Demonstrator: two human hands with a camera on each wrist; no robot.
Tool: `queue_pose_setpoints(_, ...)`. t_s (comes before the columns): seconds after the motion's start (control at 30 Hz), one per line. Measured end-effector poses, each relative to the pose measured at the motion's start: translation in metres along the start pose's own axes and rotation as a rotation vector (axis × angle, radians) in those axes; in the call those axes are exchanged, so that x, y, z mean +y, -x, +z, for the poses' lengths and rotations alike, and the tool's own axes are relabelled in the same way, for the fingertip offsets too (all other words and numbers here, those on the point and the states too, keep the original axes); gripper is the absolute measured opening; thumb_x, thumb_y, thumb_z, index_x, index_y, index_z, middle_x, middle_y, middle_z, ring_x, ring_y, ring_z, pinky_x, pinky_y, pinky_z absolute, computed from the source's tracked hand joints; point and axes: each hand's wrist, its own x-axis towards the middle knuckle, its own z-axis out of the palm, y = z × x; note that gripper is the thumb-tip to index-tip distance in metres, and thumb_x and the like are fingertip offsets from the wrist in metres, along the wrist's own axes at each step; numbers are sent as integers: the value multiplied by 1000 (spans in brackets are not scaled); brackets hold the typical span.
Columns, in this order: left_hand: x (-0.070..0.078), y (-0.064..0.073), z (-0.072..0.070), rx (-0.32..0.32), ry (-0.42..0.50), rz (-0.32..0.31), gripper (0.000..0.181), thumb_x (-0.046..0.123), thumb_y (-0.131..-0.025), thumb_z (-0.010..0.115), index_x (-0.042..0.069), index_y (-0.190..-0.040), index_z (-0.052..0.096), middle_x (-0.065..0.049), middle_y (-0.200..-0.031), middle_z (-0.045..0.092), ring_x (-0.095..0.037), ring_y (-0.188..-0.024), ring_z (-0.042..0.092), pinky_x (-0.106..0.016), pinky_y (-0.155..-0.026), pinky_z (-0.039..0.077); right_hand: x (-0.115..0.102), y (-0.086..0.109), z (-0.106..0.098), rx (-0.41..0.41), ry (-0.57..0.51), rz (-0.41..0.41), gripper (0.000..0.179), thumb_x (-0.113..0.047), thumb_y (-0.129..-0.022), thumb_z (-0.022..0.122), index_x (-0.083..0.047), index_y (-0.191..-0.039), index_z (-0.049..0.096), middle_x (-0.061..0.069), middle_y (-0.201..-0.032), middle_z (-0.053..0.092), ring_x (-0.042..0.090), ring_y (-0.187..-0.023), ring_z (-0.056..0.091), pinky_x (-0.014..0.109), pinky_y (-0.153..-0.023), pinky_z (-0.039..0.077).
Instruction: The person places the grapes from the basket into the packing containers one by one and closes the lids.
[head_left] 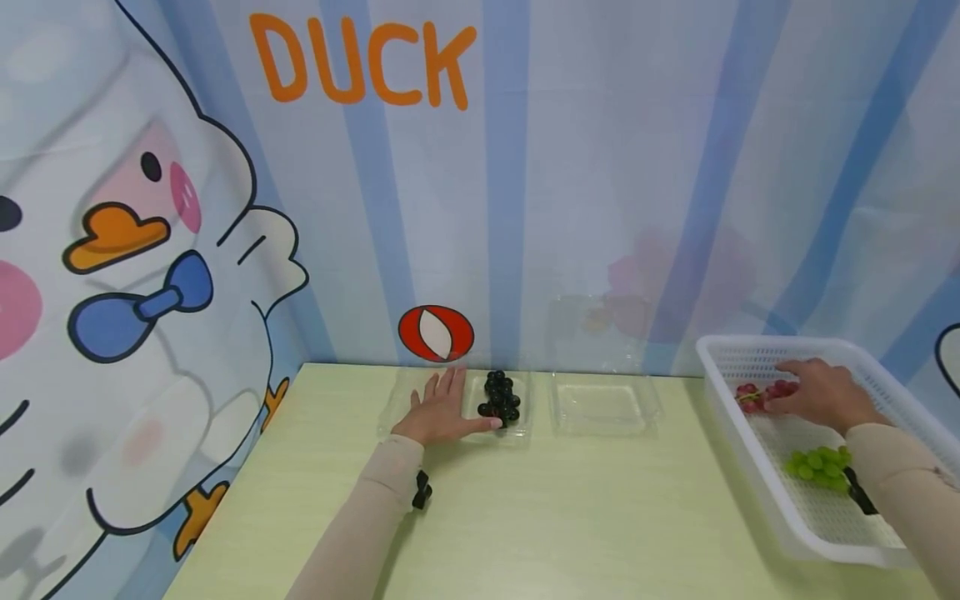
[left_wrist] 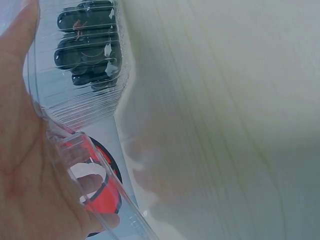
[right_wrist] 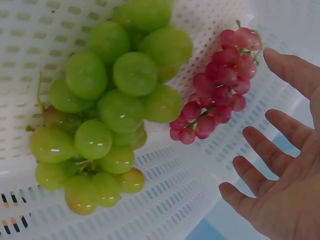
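And here's the right hand, reaching inside the white basket, fingers spread and pinching nothing! The red grapes lie at the basket's far-left corner, the thumb tip right beside their stems (whether it touches, one cannot tell). Green grapes, plump and shiny, sit nearer the basket's front.

Over to the left hand, well left of the basket: fingers fanned out, straight, laid across the unfolded clear container, its thumb pointing toward the basket, close to the black grapes lying inside. Between that container and the basket, a second clear container waits on the pale table, lid raised against the striped backdrop.
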Motion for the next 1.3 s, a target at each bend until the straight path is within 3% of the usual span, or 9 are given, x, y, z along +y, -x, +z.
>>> queue_pose_setpoints(0.4,-1,0,1,0,7,-6,126,86,-77,58,14,-165,4,-12,-171,7,-41,-156,5,-73,-117,8,12,2,10,-38,38,12,92,-52,-83,78,12,-141,46,47,-132,41,74,-109,38,76,-76,43)
queue_pose_setpoints(0.67,-3,-3,3,3,2,-4,127,89,-76,56,15,-165,3,-11,-172,6,-41,-156,5,-73,-117,8,21,-2,22,-32,76,34,94,-52,-81,79,13,-140,44,46,-131,41,70,-112,37,78,-84,41)
queue_pose_setpoints(1.07,-2,-1,1,1,10,3,127,88,-76,56,13,-165,4,-11,-171,6,-41,-156,6,-73,-117,10,20,-7,31,-3,45,28,84,-42,-85,77,11,-140,42,46,-132,35,70,-111,36,77,-79,40)
queue_pose_setpoints(1.3,-1,0,-1,-4,14,6,127,88,-77,56,14,-165,4,-12,-171,7,-42,-156,7,-73,-117,10,22,-12,37,32,80,22,78,-39,-86,75,11,-136,44,46,-127,38,69,-109,38,75,-75,43)
